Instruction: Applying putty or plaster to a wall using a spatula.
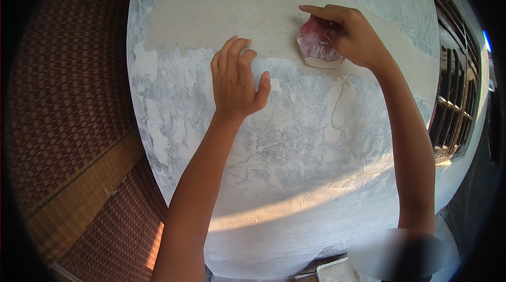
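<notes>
A pale wall (295, 134) with patchy grey-white plaster fills the middle of the view. Across its upper part runs a wide band of smooth beige putty (211, 16). My right hand (356, 34) grips a red putty scraper (318, 39) against the right part of this band, index finger stretched along its top. White putty smears the scraper's face, and a thick lump clings along its lower edge. My left hand (237, 79) is at the band's lower edge with fingers spread and slightly bent, holding nothing; whether its fingertips touch the wall I cannot tell.
Brown woven mats (68, 81) hang along the left side. A dark wooden window with bars (453, 92) is set in the wall at the right. Low down lies a putty-smeared white tray (337, 271), beside a blurred patch. Sunlight crosses the lower wall in a slanting strip.
</notes>
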### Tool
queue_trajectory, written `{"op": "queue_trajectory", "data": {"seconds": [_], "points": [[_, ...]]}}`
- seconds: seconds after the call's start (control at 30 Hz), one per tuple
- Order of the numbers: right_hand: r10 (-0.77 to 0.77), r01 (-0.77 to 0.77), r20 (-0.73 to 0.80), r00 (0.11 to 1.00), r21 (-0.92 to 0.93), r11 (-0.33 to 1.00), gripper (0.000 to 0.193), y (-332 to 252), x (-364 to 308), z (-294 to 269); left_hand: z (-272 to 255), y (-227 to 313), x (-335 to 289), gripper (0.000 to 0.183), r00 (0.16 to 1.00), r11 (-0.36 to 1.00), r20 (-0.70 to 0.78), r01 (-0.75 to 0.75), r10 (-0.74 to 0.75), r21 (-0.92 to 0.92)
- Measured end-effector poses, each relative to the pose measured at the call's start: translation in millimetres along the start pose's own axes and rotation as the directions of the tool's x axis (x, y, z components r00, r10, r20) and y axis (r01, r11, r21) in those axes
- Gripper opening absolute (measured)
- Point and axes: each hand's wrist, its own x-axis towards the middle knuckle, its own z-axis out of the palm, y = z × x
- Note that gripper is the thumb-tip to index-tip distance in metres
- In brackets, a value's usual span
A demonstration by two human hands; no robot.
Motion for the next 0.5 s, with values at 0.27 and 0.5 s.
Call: {"op": "queue_trajectory", "data": {"seconds": [0.27, 0.5], "points": [[-0.025, 0.027, 0.056, 0.998, -0.035, 0.999, 0.063, 5.9, 39.8, 5.6, 3.9, 0.8, 0.5, 0.041, 0.999, 1.000, -0.032, 0.005, -0.005, 0.012], [-0.064, 0.086, 0.112, 0.992, -0.200, 0.976, 0.060, 6.9, 28.7, 7.6, 3.3, 0.6, -1.8, 0.041, 0.999, 1.000, -0.033, 0.026, -0.025, 0.017]]}}
